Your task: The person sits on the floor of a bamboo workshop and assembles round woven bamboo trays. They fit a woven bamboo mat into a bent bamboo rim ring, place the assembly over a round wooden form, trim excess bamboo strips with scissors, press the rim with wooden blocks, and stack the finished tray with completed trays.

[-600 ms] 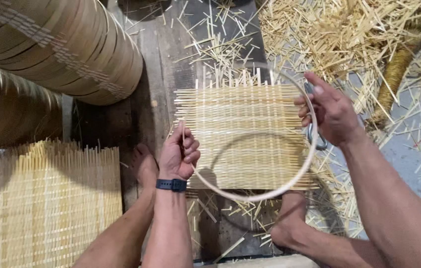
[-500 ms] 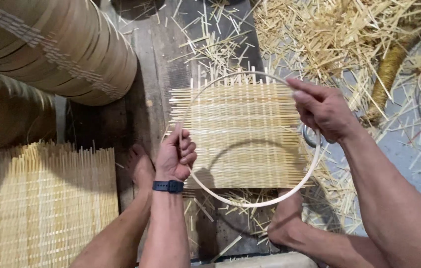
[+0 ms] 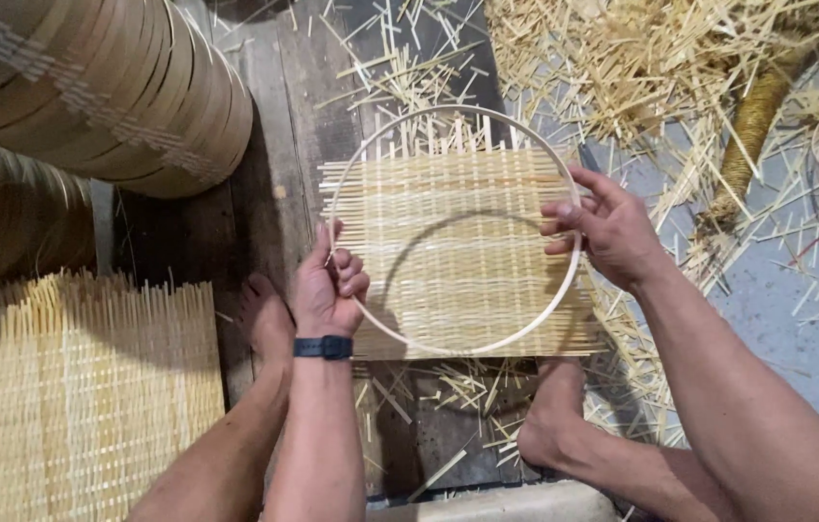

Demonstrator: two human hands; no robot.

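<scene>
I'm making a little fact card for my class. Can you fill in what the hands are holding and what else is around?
left hand: left hand grips the left side of the round hoop
right hand: right hand pinches the hoop's right side
hoop: thin, pale, held over the woven mat
mat: square, bamboo strips, lying on the dark wooden boards
feet: bare, one at each lower corner of the mat
wrist: dark band on the left wrist
nearby: stack of woven mats at left, stacked round rims top left, loose bamboo scraps top right
</scene>
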